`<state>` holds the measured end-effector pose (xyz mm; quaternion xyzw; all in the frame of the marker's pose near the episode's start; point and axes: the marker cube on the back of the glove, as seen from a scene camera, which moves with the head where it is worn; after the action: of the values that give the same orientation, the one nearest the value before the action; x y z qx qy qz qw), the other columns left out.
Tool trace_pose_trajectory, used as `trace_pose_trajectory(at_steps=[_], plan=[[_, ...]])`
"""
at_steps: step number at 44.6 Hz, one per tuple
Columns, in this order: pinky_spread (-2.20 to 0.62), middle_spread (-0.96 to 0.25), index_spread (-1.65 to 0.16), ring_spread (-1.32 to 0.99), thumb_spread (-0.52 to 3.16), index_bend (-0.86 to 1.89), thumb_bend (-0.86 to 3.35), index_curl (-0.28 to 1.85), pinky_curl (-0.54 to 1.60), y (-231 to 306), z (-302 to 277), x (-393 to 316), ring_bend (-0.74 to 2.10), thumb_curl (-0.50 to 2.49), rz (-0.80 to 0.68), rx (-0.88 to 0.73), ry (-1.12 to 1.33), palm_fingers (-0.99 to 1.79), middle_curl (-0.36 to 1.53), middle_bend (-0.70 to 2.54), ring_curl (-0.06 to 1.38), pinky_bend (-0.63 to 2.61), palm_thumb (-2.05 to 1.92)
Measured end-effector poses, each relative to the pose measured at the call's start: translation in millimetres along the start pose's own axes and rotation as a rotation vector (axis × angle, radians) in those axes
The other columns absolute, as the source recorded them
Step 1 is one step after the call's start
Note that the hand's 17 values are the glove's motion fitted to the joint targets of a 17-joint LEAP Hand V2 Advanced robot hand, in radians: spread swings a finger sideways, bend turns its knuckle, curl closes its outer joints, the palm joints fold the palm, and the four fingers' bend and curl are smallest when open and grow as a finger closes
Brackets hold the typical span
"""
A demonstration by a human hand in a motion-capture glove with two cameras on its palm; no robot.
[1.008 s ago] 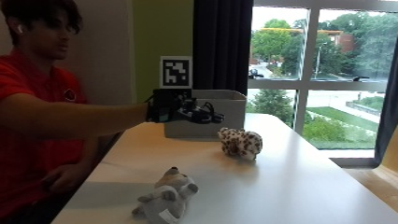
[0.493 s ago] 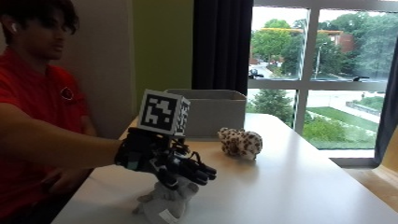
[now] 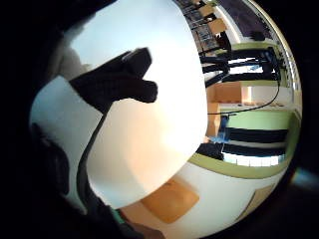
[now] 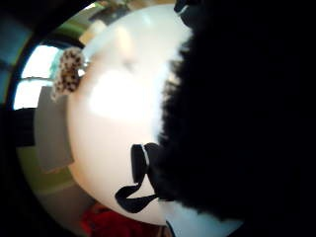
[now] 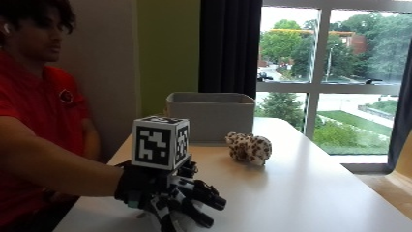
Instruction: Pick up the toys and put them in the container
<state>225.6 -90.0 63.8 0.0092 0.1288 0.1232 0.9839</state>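
My gloved right hand (image 5: 172, 198) is low over the near left part of the white table (image 5: 309, 193), where the grey plush toy lay. Its fingers (image 5: 205, 199) curl down over the toy, which the hand hides in the outside view. In the thumb side palm view a dark fuzzy mass (image 4: 232, 113) fills most of the picture, close to the palm. A spotted plush toy (image 5: 248, 147) (image 4: 66, 74) stands farther back on the table. Behind it is the grey fabric container (image 5: 211, 115) (image 4: 52, 129), open at the top.
A window (image 5: 334, 72) runs along the table's far right side and a dark curtain (image 5: 230, 46) hangs behind the container. The person's bare arm (image 5: 51, 169) reaches in from the left. The little finger side palm view has bare tabletop (image 3: 149, 139) under a gloved finger (image 3: 114, 82).
The hand came back from the container to the near end of the table and dropped onto the grey plush toy, which it now covers. The spotted toy has not moved.
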Motion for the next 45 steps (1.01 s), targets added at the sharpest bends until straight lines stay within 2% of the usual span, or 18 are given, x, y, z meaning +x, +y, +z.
trace_pose_trajectory(at_steps=[6,9,12,13,14,15,21,33,45], plan=[[0.07,-0.10,-0.43,-0.02,0.98,0.19,-0.04,0.35,0.40,-6,12,4,0.35,0.17,-0.005,0.023,-0.081,0.14,0.28,0.14,0.24,1.20,-0.04],[0.02,-0.13,-0.44,-0.06,1.02,0.17,-0.02,0.33,0.37,-7,14,5,0.50,0.19,-0.010,0.040,-0.092,0.34,0.29,0.21,0.26,1.14,-0.01],[-0.02,-0.17,-0.44,-0.11,1.05,0.18,-0.02,0.34,0.34,-7,14,5,0.59,0.20,-0.012,0.049,-0.095,0.49,0.32,0.32,0.29,1.04,0.00],[-0.06,-0.21,-0.44,-0.14,1.07,0.21,-0.01,0.35,0.32,-7,15,5,0.61,0.21,-0.010,0.053,-0.097,0.63,0.35,0.43,0.29,0.97,0.00],[-0.04,-0.20,-0.44,-0.14,1.07,0.18,-0.02,0.33,0.33,-6,15,5,0.60,0.21,-0.008,0.057,-0.099,0.51,0.33,0.35,0.28,1.00,0.00],[-0.10,-0.24,-0.44,-0.17,1.09,0.20,-0.01,0.36,0.31,-6,15,5,0.65,0.22,-0.005,0.062,-0.103,0.69,0.38,0.51,0.31,0.93,0.01],[-0.26,-0.32,-0.42,-0.27,1.16,0.16,0.01,0.34,0.29,-8,18,2,0.75,0.26,0.017,0.122,-0.141,0.95,0.43,0.65,0.33,0.88,0.07],[-0.39,-0.39,-0.39,-0.38,1.01,0.20,0.14,0.39,0.36,-10,15,-12,0.91,0.45,-0.011,0.248,-0.105,1.15,0.48,0.66,0.41,0.93,0.42],[-0.42,-0.41,-0.41,-0.42,0.79,0.37,0.12,0.52,0.40,-11,7,-16,1.04,0.59,0.009,0.354,-0.079,1.27,0.58,0.81,0.47,0.96,0.50]])
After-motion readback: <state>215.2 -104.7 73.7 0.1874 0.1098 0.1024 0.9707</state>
